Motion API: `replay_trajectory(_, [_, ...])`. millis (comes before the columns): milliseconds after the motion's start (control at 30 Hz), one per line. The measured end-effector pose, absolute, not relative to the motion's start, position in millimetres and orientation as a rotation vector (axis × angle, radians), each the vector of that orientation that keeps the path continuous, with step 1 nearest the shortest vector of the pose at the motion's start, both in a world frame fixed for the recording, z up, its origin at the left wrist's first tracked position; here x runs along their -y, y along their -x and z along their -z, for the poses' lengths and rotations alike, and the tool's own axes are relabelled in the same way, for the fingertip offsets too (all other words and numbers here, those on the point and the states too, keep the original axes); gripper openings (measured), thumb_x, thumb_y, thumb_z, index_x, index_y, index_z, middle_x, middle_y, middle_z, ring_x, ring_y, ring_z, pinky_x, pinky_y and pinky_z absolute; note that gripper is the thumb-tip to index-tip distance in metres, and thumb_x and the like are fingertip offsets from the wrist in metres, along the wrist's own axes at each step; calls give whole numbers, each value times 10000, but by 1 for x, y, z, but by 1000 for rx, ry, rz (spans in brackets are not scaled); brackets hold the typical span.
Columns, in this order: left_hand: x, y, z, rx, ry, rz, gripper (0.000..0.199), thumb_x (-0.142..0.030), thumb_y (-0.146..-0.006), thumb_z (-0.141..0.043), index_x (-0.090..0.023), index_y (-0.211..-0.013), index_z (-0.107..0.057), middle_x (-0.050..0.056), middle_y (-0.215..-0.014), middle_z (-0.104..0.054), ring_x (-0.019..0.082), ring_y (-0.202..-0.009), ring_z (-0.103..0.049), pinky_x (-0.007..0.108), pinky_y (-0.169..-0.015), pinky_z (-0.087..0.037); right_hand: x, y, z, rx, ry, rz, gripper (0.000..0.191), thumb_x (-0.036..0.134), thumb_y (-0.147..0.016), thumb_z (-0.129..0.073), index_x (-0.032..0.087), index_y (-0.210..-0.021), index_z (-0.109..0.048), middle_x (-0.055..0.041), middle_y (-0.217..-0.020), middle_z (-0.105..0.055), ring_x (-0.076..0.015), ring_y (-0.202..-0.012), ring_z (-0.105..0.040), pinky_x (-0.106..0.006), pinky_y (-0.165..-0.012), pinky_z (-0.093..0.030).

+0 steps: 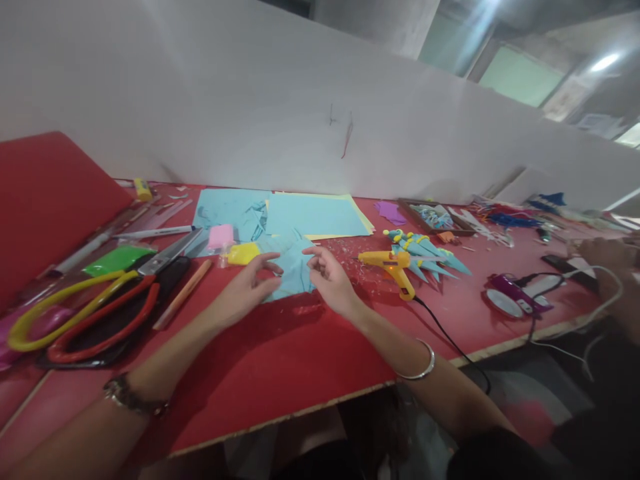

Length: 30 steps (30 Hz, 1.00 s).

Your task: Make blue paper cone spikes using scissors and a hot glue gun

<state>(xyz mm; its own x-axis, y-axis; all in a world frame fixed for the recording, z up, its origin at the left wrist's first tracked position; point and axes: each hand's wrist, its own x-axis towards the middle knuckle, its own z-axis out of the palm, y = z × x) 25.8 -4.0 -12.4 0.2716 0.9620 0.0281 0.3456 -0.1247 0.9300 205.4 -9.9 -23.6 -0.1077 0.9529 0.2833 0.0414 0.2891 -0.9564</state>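
Light blue paper pieces (291, 263) lie on the red table (280, 353) between my two hands. My left hand (253, 283) is at their left edge, fingers curved and apart, with nothing visible in it. At their right edge is my right hand (333, 280), its fingers loosely bent and apart, also holding nothing I can see. Beyond them lie larger blue sheets (317, 215) over yellow ones. A yellow packet (243, 253) and a pink block (221, 237) sit just past my left hand. The yellow glue gun (393, 267) rests right of my right hand.
Large scissors (105, 307) with red and yellow handles lie at left, near a green packet (117, 260) and an orange stick (183, 295). Blue paper cones (430, 257) and a tray (463, 228) are at right. Another person's hand (607, 260) is at far right.
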Motion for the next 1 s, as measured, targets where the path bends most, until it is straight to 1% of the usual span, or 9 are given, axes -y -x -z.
replay_trajectory(100, [7,-27,23,-1251,-2067,-738,737,-404,-665,-592,-169,-1324,-362,113,-1147,-579,212,-868,-594,341,-748,-481,10,-205,23,1457,974,-1036,339,193,-658,-449,190,-997,-473,48,-702,-402,-89,-589,-386,-215,-531,-342])
replay_trajectory(200, [7,-27,28,-1298,-2290,-673,698,-347,-716,-563,-181,-1355,-338,135,-1309,-510,272,-1110,-540,370,-846,-468,10,-205,22,1473,957,-1051,325,209,-672,-469,194,-997,-469,39,-723,-415,-90,-607,-406,-215,-535,-352])
replay_trajectory(267, [6,-26,28,-1351,-2339,-639,649,-344,-756,-530,-193,-1359,-341,127,-1361,-481,278,-1138,-540,370,-840,-481,10,-205,22,1479,935,-1057,311,217,-682,-481,199,-993,-469,34,-739,-423,-90,-620,-417,-215,-538,-357])
replay_trajectory(400, [5,-24,26,-1436,-2386,-592,566,-243,-756,-496,-183,-1312,-411,112,-1324,-540,268,-1161,-544,360,-875,-476,10,-205,22,1490,904,-1058,299,223,-700,-500,206,-998,-469,23,-766,-439,-95,-648,-428,-218,-548,-363])
replay_trajectory(467, [6,-24,24,-1476,-2390,-549,541,-224,-746,-484,-179,-1283,-440,111,-1286,-575,268,-1143,-560,362,-871,-476,10,-205,22,1495,897,-1057,289,219,-708,-508,210,-995,-473,20,-770,-439,-98,-659,-431,-221,-557,-368])
replay_trajectory(733, [11,-26,17,-1488,-2354,-512,449,-296,-767,-420,-186,-1194,-507,104,-1105,-671,279,-983,-634,327,-720,-480,12,-205,19,1452,860,-1186,298,249,-706,-550,210,-989,-468,26,-775,-458,-89,-635,-468,-231,-563,-390])
replay_trajectory(833, [11,-28,15,-1393,-2253,-623,377,-403,-823,-347,-200,-1006,-606,74,-906,-705,260,-842,-653,314,-675,-466,12,-206,18,1439,869,-1202,279,294,-751,-530,212,-1009,-463,29,-763,-479,-89,-617,-497,-249,-591,-407])
replay_trajectory(933, [10,-28,14,-1268,-2004,-829,474,-547,-823,-318,-211,-711,-633,38,-637,-643,209,-632,-606,287,-607,-453,11,-207,19,1439,907,-1172,254,305,-775,-509,214,-1008,-471,36,-750,-476,-84,-609,-503,-256,-622,-425])
replay_trajectory(1000, [8,-27,12,-1214,-1855,-913,529,-615,-792,-339,-209,-598,-617,34,-579,-609,186,-569,-560,280,-572,-446,10,-207,21,1458,956,-1134,231,286,-777,-494,212,-996,-478,37,-749,-468,-83,-605,-498,-253,-625,-433])
